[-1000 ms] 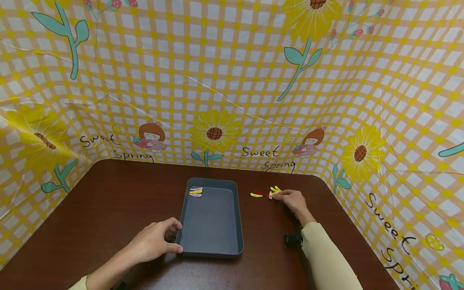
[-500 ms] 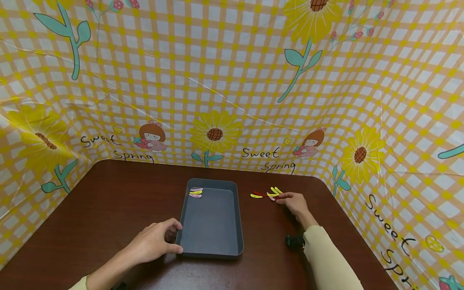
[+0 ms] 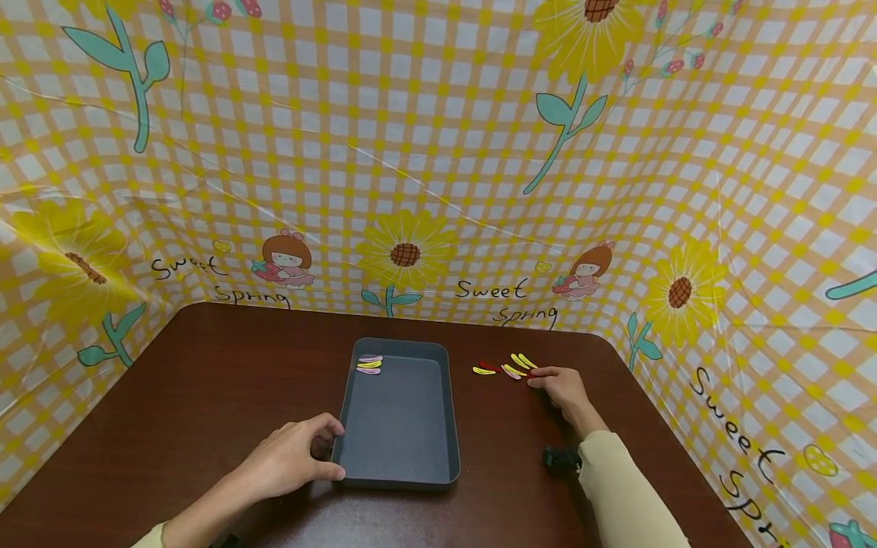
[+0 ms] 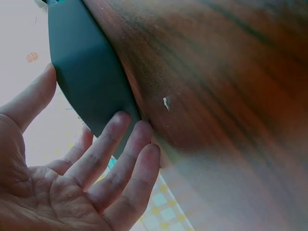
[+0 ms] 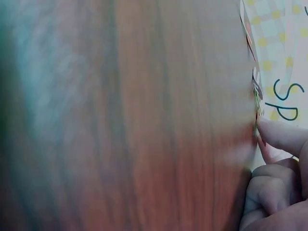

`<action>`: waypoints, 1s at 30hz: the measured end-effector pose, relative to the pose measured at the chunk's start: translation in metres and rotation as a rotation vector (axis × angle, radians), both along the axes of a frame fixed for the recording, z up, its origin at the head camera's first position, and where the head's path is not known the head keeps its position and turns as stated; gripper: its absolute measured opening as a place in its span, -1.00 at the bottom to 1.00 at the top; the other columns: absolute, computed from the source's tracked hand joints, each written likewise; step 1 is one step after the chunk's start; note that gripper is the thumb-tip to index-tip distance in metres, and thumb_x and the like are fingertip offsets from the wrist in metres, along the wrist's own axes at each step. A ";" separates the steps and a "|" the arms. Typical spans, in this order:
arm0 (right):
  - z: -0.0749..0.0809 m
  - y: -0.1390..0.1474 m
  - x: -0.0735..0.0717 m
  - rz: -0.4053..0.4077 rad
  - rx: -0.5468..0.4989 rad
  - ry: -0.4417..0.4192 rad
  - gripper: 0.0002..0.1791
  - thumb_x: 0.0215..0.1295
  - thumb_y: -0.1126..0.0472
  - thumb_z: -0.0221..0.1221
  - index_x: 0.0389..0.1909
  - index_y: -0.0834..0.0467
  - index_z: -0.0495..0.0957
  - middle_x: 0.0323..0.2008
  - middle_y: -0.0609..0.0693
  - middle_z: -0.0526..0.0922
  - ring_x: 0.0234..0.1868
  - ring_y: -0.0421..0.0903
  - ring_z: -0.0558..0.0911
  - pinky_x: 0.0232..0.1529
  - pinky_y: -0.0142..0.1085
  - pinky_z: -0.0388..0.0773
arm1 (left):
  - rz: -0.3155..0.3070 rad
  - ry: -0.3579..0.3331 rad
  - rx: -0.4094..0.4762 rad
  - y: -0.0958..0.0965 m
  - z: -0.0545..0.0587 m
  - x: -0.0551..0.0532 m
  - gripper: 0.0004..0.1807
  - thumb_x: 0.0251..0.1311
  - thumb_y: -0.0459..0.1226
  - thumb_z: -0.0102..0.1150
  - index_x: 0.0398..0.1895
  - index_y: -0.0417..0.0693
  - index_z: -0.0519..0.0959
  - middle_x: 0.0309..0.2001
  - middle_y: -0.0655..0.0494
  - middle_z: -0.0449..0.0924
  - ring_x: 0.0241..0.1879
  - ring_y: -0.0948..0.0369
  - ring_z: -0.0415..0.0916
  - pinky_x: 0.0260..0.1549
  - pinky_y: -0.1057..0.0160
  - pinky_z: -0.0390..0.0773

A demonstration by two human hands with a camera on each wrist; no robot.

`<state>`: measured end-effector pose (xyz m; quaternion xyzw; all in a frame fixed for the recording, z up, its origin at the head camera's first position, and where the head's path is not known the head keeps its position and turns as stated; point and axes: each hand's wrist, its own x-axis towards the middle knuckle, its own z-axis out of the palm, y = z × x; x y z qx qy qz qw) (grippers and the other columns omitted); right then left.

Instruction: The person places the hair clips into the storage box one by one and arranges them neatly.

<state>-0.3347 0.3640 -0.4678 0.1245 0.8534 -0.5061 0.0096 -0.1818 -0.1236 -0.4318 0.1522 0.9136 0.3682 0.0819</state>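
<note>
In the head view my left hand (image 3: 291, 460) rests against the left side of a dark grey tray (image 3: 404, 434), thumb by the near corner. The left wrist view has its loosely bent fingers (image 4: 118, 166) on the tray's outer wall (image 4: 89, 62). Two pink clips and a yellow hair clip (image 3: 370, 364) lie side by side at the tray's far left. Right of the tray, my right hand (image 3: 563, 390) pinches a red hair clip, mostly covered by the fingertips. Next to it are a pink hair clip (image 3: 510, 373) and yellow hair clips (image 3: 524, 361).
Another yellow clip (image 3: 483, 371) and a red clip (image 3: 489, 366) lie between the tray and the right hand. A checked cloth (image 3: 438, 152) with sunflowers stands around the back and sides of the brown table (image 3: 226, 365).
My right hand has drawn slightly right and toward me, away from the pink clip. That clip has turned and lies beside a yellow one. My left hand and the tray stay put.
</note>
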 end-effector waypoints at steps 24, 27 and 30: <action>0.000 0.001 0.004 -0.015 0.011 0.006 -0.62 0.32 0.26 0.28 0.09 0.38 0.60 -0.83 -0.23 0.23 -0.79 -0.27 0.12 -0.69 -0.38 0.14 | 0.009 -0.006 0.000 0.000 -0.001 0.000 -0.42 -0.10 -0.03 0.60 0.01 0.10 0.57 -0.13 0.20 0.68 -0.18 0.22 0.60 -0.21 -0.01 0.54; -0.001 0.002 0.003 -0.015 0.018 0.005 -0.63 0.33 0.26 0.27 0.09 0.38 0.60 -0.83 -0.22 0.24 -0.79 -0.26 0.12 -0.69 -0.37 0.14 | 0.004 -0.011 0.004 0.000 0.000 0.000 -0.42 -0.09 -0.03 0.59 0.02 0.09 0.57 -0.12 0.19 0.68 -0.18 0.21 0.60 -0.22 -0.01 0.54; -0.001 0.002 0.002 -0.022 0.023 0.006 -0.64 0.33 0.26 0.27 0.07 0.38 0.61 -0.83 -0.22 0.23 -0.79 -0.25 0.12 -0.70 -0.36 0.14 | 0.002 -0.013 0.006 0.000 0.000 0.000 -0.42 -0.09 -0.04 0.59 0.02 0.09 0.57 -0.12 0.18 0.68 -0.17 0.20 0.60 -0.21 -0.02 0.55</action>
